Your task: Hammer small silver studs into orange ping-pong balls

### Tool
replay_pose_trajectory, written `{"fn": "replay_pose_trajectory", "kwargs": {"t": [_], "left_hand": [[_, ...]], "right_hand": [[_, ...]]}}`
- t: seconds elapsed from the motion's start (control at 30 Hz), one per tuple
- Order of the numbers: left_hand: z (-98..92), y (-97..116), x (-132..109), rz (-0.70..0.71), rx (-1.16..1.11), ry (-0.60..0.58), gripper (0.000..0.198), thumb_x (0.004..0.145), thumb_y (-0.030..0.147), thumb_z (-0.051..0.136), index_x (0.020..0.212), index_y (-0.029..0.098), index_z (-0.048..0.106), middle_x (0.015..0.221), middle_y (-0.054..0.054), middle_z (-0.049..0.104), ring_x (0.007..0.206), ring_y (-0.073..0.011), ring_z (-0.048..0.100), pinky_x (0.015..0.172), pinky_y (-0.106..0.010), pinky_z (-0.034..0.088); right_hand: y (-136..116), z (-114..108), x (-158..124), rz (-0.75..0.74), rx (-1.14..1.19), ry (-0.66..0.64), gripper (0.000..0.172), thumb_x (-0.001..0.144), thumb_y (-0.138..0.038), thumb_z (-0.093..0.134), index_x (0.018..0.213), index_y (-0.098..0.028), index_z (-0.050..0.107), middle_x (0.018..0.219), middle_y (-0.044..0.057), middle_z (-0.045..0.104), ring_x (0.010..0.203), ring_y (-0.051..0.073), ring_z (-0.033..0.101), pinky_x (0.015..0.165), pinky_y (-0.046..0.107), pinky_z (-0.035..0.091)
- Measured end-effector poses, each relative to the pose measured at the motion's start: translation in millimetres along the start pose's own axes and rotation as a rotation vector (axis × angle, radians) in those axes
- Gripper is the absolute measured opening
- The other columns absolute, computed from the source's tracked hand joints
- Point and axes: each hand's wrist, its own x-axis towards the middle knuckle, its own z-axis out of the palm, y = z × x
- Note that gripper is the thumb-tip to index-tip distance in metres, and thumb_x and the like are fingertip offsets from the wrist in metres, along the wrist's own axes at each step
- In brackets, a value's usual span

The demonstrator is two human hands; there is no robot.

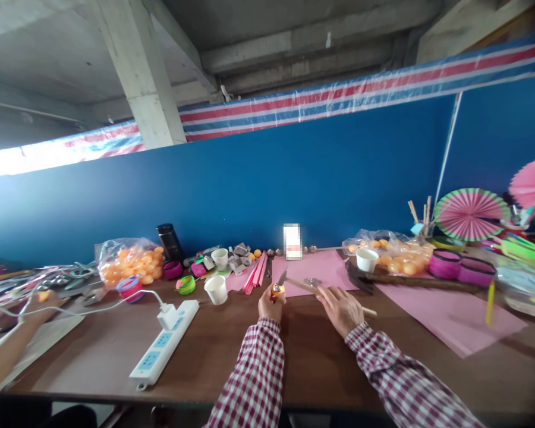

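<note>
My left hand [271, 304] is closed around a small orange ball [277, 290] whose top looks silvery. Held in my right hand [342, 309] is a small hammer [303, 284] with a pale wooden handle, which sticks out past the hand at the right. Its grey, pointed head is close above the ball; whether they touch I cannot tell. A little heap of silvery bits [312, 282] lies on a pink sheet [330, 264] just beyond my hands.
A white power strip [164, 345] and a paper cup [216, 290] stand left; another cup [367, 260] is right. Bags of orange balls [131, 261] sit on both sides. A dark-headed hammer [359, 276] lies right. Another person's hand [38, 306] works at far left.
</note>
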Motion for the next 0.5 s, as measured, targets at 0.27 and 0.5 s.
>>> {"fn": "replay_pose_trajectory", "kwargs": {"t": [0.27,0.5], "left_hand": [[-0.7,7.0,-4.8,0.032,0.027,-0.008,0.035,0.058,0.027,0.061,0.09,0.013,0.062,0.053,0.002,0.055,0.047,-0.0086,0.05,0.05,-0.02,0.042],[0.1,3.7,-2.0,-0.009,0.047,0.047,0.041,0.055,0.027,0.064,0.093,0.013,0.061,0.058,0.0,0.059,0.047,-0.0088,0.052,0.05,-0.021,0.044]], "right_hand": [[-1.6,-4.5,1.6,-0.006,0.008,-0.003,0.027,0.085,-0.032,0.039,0.104,-0.023,0.055,0.077,0.003,0.059,0.071,0.012,0.051,0.063,0.024,0.032],[-1.6,-3.9,1.1,-0.044,0.013,-0.005,0.027,0.085,-0.03,0.039,0.107,-0.024,0.054,0.079,0.003,0.06,0.072,0.013,0.051,0.065,0.025,0.032]]}}
